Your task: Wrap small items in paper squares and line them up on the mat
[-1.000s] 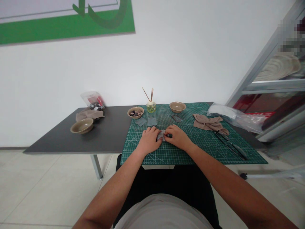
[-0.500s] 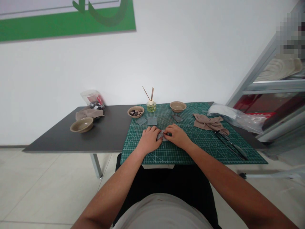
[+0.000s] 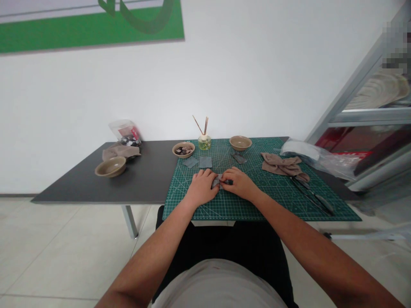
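Note:
A small flat grey piece [image 3: 215,181], which looks like thin cloth or a little pouch, lies on the green cutting mat [image 3: 189,205] between my hands. My left hand [image 3: 203,186] rests at its left side, fingers curled over it and thumb toward the middle. From the right, my right hand [image 3: 238,183] pinches its edge, with something dark showing under the fingers. The fingertips nearly meet and hide much of the piece. Just beyond lie similar grey pieces, one square [image 3: 205,162] and one turned at an angle [image 3: 190,162]. Another crumpled darker piece [image 3: 239,158] lies to the right.
A bowl of dark and pale bits [image 3: 183,149], a reed diffuser [image 3: 204,142] and a tan bowl [image 3: 240,143] stand at the back. Right are a brown cloth [image 3: 284,164] and dark long-handled tools [image 3: 313,196]. Left are another bowl [image 3: 111,167], a cloth and a clear bag.
My hands keep nearly the same place on the grey piece; the fingers have shifted only slightly. The view has tilted a little. Nothing else has moved.

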### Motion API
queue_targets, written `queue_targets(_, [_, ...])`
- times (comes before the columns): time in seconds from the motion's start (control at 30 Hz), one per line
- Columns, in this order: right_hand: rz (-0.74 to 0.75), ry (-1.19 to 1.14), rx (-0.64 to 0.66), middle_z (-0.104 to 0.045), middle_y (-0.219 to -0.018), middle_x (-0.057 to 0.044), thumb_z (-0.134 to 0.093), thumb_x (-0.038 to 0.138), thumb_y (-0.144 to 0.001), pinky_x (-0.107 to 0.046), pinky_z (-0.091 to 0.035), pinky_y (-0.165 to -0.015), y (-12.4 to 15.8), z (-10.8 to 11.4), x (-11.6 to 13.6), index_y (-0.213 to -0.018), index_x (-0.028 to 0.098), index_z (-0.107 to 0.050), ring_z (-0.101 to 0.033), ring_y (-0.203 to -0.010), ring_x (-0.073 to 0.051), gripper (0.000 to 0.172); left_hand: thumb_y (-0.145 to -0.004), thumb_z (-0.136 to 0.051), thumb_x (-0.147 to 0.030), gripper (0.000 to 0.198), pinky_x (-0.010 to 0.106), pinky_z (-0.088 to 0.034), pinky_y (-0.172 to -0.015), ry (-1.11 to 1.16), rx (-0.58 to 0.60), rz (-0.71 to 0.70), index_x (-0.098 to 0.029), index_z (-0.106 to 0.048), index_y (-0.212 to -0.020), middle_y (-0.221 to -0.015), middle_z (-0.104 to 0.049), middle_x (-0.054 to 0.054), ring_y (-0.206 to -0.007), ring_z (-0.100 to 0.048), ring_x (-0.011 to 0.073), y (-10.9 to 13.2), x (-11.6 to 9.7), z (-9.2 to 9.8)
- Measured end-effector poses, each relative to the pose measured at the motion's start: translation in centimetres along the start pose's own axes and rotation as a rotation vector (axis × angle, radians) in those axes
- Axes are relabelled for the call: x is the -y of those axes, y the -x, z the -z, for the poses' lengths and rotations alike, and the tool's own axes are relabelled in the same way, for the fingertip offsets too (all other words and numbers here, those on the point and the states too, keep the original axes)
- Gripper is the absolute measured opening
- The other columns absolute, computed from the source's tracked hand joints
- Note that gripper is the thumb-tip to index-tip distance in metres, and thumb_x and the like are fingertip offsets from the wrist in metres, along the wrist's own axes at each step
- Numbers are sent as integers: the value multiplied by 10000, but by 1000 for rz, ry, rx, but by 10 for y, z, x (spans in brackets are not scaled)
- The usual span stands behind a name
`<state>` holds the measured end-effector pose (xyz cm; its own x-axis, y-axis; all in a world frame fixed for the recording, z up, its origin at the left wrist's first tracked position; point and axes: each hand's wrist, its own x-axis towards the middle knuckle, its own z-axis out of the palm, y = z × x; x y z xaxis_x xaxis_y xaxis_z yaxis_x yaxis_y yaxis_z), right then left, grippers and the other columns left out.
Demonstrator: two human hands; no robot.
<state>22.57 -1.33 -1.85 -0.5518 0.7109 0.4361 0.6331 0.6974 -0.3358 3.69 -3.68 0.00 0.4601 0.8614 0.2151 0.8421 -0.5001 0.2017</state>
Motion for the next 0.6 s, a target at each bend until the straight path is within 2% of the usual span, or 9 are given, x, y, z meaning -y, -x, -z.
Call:
queue_targets(0.13, [-61,22,-42,-621,-822,-29,-627,185,-813,-351,-410,-828,0,0,0,-737,205,-609,-520,-826,-191,81,-881,-478,-353,319,414,-389,-896,4,12,6,-247,-541,-1175,-1162,-546,60,-1092,-456,256,0,-1,1])
queue_targets(0.27, [-1,10,-4,-652,-902,-32,-624,186,-826,-361,-403,-867,0,0,0,-802,207,-629,-532,-846,-187,32,-882,-471,-348,305,414,-385,-905,13,19,13,-251,-543,-1162,-1156,-544,60,-1094,-451,257,0,-1,1])
queue_targets(0.43, [-80,51,-48,-603,-800,-24,-636,176,-799,-342,-419,-811,0,0,1,-718,212,-592,-511,-818,-194,99,-879,-474,-344,329,418,-379,-924,20,24,16,-256,-531,-1191,-1166,-536,61,-1106,-444,255,1,-1,2])
queue_targets(0.6, [-11,13,2,-625,-858,-20,-635,174,-807,-345,-410,-851,0,1,3,-758,210,-605,-518,-830,-183,68,-879,-475,-339,303,416,-383,-916,18,23,19,-251,-545,-1160,-1160,-538,62,-1102,-447,255,1,-2,3])
